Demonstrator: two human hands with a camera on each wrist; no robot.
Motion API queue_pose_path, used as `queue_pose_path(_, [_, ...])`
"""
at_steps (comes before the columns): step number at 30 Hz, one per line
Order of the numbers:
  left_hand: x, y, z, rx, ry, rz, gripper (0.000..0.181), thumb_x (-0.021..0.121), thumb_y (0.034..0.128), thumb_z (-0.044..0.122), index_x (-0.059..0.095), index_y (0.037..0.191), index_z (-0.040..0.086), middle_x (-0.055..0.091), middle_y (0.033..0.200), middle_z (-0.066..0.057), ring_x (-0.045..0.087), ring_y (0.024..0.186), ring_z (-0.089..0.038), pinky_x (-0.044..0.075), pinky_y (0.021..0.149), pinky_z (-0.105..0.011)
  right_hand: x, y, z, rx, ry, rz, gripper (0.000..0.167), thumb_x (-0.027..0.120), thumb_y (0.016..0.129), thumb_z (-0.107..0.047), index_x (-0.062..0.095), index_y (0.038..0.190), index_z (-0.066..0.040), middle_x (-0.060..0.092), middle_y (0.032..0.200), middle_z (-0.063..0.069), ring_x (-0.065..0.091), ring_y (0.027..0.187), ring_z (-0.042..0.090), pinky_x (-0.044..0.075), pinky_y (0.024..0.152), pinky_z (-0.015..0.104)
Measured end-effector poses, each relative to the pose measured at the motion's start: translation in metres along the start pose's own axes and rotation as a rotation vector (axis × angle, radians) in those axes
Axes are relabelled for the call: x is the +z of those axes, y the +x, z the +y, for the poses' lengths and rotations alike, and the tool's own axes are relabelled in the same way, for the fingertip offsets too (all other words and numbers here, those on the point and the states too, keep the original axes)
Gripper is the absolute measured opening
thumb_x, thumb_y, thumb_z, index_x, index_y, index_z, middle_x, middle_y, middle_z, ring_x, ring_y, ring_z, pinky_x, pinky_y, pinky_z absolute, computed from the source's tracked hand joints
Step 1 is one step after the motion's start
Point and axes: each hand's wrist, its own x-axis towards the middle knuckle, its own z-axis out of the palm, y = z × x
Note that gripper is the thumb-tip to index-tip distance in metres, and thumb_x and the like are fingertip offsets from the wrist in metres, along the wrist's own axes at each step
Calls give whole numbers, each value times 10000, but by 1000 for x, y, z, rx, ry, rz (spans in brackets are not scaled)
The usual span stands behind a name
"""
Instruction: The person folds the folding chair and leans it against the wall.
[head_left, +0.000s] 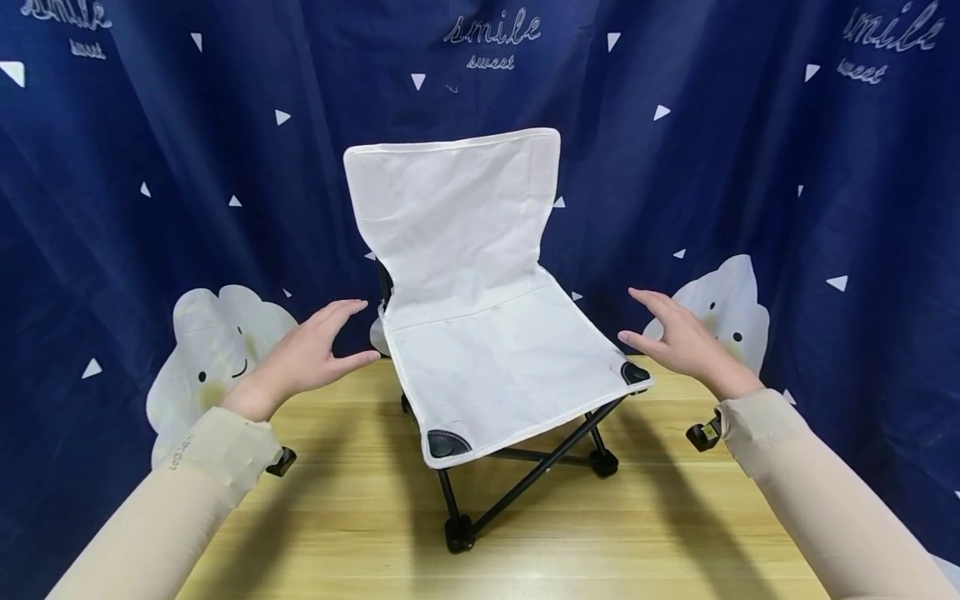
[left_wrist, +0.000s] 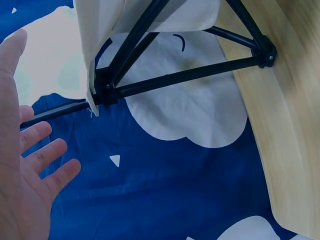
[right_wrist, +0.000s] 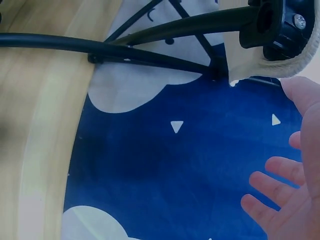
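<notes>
Only the head view shows both hands point(head_left: 311, 354) point(head_left: 686, 340), chair point(head_left: 498, 358) between.

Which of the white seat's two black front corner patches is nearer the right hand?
The right corner patch, close by the right hand; the left corner patch sits across the seat, farther from that hand.

Blue curtain point(head_left: 720, 183) in head view reads "smile" in pale script with smaller "sweet" below, three times along the top: left pair point(head_left: 67, 12) partly cut by the frame edge, centre pair point(head_left: 492, 28) the clearest, right pair point(head_left: 894, 27) slanted with the cloth folds. Left sleeve point(head_left: 165, 500) carries a short line of faint dark lettering point(head_left: 180, 452) near the cuff, running along the arm, too small to read.
</notes>
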Motion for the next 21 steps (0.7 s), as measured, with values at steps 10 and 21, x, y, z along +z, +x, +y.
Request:
queue_pose_path(10, [2, 2, 11, 50, -31, 21, 818, 844, 950, 430, 502, 1581, 38, 545, 1592, -175, 521, 1480, -399, 448, 1196, -615, 2, -3, -1, -61, 11, 16, 762, 787, 1011, -294, 442, 1631, -14, 471, 1634, 310, 727, 741, 233, 524, 1057, 675])
queue_pose_path(21, [1, 4, 37, 136, -44, 8, 792, 859, 943, 411, 530, 1562, 42, 590, 1549, -161, 588, 1416, -372, 528, 1117, -599, 1, -6, -13, -134, 21, 49, 711, 806, 983, -206, 498, 1589, 2, 532, 1584, 302, 556, 1403, 508, 447, 1142, 699])
